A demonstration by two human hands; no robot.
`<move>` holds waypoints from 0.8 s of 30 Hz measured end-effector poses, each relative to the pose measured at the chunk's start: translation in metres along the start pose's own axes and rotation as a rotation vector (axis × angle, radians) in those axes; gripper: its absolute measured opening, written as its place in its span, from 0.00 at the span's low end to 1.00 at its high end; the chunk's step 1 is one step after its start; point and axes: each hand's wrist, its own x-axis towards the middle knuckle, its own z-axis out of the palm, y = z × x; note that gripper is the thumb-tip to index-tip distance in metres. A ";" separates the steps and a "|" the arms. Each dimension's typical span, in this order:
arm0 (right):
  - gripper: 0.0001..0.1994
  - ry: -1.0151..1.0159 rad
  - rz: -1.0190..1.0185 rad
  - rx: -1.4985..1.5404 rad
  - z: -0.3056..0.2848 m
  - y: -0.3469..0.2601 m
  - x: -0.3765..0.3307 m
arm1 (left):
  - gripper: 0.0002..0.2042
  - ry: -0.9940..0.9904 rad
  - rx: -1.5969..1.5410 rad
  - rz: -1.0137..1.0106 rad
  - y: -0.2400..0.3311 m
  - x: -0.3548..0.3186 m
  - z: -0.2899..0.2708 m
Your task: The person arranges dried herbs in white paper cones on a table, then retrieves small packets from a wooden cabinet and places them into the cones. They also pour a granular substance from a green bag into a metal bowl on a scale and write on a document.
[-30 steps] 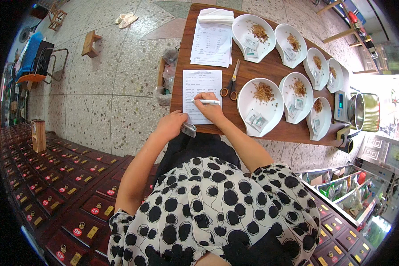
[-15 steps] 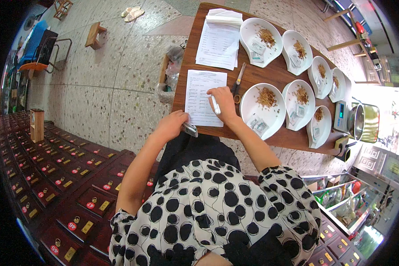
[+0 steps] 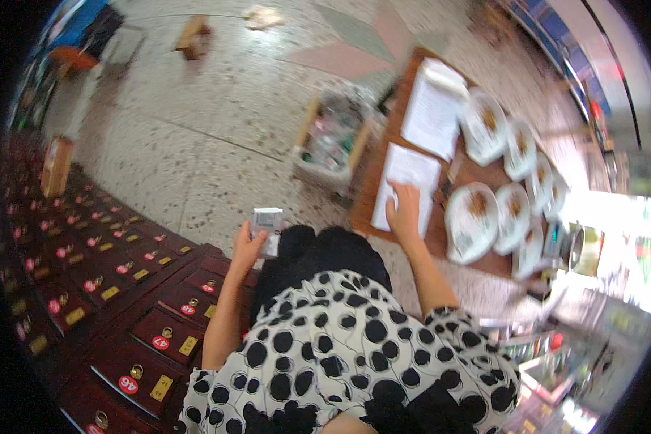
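My left hand (image 3: 248, 244) is closed around a few small white-and-grey printed packets (image 3: 267, 219), held over the floor beside my left knee. At the near left of the wooden table (image 3: 367, 211), my right hand (image 3: 405, 210) rests on a printed sheet (image 3: 413, 165) with its index finger stretched out and thumb apart. I can make out nothing in it, though the picture is blurred. To its right stand several white scoop-shaped bowls (image 3: 458, 249) holding small brown dried pieces (image 3: 477, 204) and pale packets. A pair of scissors (image 3: 442, 191) lies between the sheet and the bowls.
More papers (image 3: 430, 108) lie at the table's far end. A box of clear plastic bags (image 3: 333, 137) stands on the floor left of the table. Dark red drawers (image 3: 148, 311) with ring pulls fill the lower left. A small wooden stool (image 3: 193, 37) stands farther off.
My left hand has drawn away from the sheet, bringing the packets out to the left. My view has swung left. The white object at my right hand no longer shows.
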 end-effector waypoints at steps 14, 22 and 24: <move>0.12 -0.735 -0.410 0.323 0.209 -0.240 0.146 | 0.13 0.518 -0.698 -0.235 -0.063 0.029 -0.183; 0.11 -0.982 -0.454 0.287 0.340 -0.354 0.303 | 0.14 0.878 -1.163 -0.315 -0.069 0.074 -0.341; 0.11 -1.012 -0.525 0.273 0.366 -0.407 0.346 | 0.15 0.958 -1.195 -0.273 -0.053 0.093 -0.395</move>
